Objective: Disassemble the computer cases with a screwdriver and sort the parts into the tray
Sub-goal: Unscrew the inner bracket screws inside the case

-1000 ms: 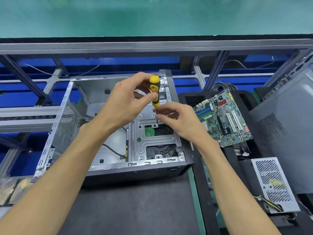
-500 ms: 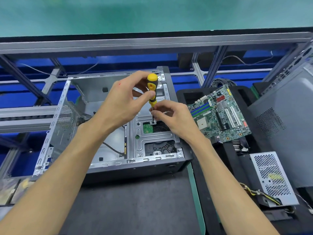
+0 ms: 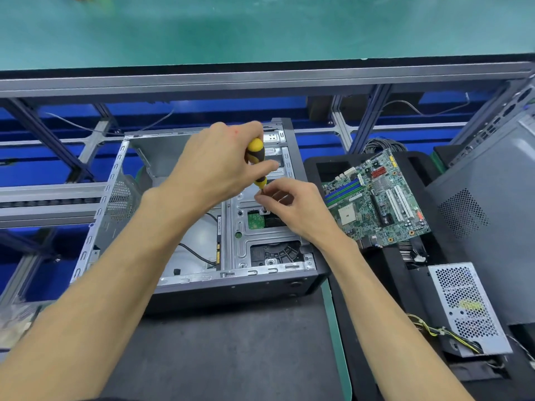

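On the bench: a dark mat lies under all the things, and a teal floor shows far behind.
Bench (image 3: 231,357): dark and flat, with metal rails and blue behind it.
Computer case (image 3: 202,227): a big open metal box lying on its side in the middle of the bench, with a black front edge near the person.
Second case (image 3: 492,227): grey, with small holes, at the far right.
Tray (image 3: 385,273): black, just right of the open case.
Green board (image 3: 376,198): lies tilted in the back of the tray.
Silver box (image 3: 466,308): full of holes, lies in the near part of the tray, with yellow wires by it.
Left hand (image 3: 220,169): curled round the handle of the screwdriver, above the case.
Right hand (image 3: 295,204): pinches the thin metal shaft low down, over the metal plate in the case.
Screwdriver (image 3: 256,160): yellow and black, nearly upright, tip down at the plate inside the case.
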### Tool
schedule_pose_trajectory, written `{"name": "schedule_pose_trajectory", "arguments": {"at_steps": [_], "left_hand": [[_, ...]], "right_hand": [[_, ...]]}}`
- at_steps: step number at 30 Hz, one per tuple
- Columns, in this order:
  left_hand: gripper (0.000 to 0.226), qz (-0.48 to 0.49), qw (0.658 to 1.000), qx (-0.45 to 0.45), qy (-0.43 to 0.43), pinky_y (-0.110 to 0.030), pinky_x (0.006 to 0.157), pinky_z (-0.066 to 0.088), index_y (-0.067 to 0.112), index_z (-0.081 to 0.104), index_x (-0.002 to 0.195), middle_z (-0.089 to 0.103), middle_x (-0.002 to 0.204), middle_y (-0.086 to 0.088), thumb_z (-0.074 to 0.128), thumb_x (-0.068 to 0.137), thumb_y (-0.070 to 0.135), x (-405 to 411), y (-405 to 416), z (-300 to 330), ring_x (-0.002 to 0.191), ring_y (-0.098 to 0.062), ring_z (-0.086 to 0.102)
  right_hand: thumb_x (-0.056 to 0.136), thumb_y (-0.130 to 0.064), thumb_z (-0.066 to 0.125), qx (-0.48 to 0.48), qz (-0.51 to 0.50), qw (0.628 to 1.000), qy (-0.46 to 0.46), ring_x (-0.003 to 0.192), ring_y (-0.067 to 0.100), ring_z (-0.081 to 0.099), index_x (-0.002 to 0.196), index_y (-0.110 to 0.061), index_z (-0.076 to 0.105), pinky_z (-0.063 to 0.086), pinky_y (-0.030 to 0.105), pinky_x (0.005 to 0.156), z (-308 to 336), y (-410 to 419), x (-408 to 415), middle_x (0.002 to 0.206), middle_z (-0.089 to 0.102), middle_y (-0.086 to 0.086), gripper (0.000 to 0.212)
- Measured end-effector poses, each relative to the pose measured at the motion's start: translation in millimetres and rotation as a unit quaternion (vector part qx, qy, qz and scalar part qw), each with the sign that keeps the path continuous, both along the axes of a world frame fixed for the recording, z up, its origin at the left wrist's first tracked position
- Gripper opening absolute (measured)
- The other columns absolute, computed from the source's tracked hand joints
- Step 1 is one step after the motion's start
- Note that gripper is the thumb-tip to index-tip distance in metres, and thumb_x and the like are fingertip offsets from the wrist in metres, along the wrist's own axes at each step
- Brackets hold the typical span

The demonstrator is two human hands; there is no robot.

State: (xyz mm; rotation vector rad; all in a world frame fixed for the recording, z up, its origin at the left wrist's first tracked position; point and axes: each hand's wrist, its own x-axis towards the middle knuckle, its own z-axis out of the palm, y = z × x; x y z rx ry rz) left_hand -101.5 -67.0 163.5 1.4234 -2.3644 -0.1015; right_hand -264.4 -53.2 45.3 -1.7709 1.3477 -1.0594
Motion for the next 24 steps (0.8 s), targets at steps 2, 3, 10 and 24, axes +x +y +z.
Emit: {"name": "schedule_pose_trajectory", "arguments": {"at_steps": [2,3,10,24], "left_hand": [[0.038,0.019,0.997,-0.019,-0.067,-0.038,0.067,0.047,0.021,0.054,0.088,0.052,0.072,0.007,0.057,0.091,0.059,-3.6,1.3,3.1,0.079,-0.027,0.058],[0.035,0.006,0.997,-0.020,-0.079,-0.038,0.068,0.046,0.022,0.057,0.093,0.056,0.082,0.005,0.056,0.092,0.058,-3.7,1.9,5.5,0.082,-0.025,0.058],[0.018,-0.087,0.994,0.052,-0.046,-0.044,0.082,0.052,0.018,0.066,0.103,0.066,0.093,0.001,0.070,0.089,0.027,-1.6,5.0,31.6,0.085,-0.022,0.061],[0.031,-0.138,0.988,0.054,0.053,-0.038,0.089,0.055,0.019,0.068,0.121,0.061,0.116,0.001,0.062,0.092,0.008,-6.5,10.9,31.2,0.099,-0.016,0.062]], "right_hand": [[0.091,-0.026,0.075,-0.003,-0.001,1.000,0.008,0.075,0.008,0.067,0.093,-0.019,0.076,0.053,0.023,0.071,-1.3,-0.5,0.0,0.083,0.073,-0.008,0.008],[0.091,-0.025,0.074,-0.008,0.003,1.000,0.009,0.074,0.008,0.065,0.095,-0.014,0.077,0.051,0.022,0.071,-1.8,0.0,0.0,0.084,0.072,-0.005,0.012],[0.094,-0.022,0.071,-0.023,0.011,1.000,0.007,0.075,0.016,0.064,0.100,-0.010,0.079,0.053,0.030,0.071,-4.8,1.6,-2.2,0.089,0.070,0.002,0.015],[0.096,-0.025,0.067,-0.019,0.020,1.000,0.014,0.069,0.017,0.056,0.099,-0.011,0.079,0.046,0.032,0.067,-5.9,-0.4,-2.8,0.079,0.064,0.005,0.018]]}}
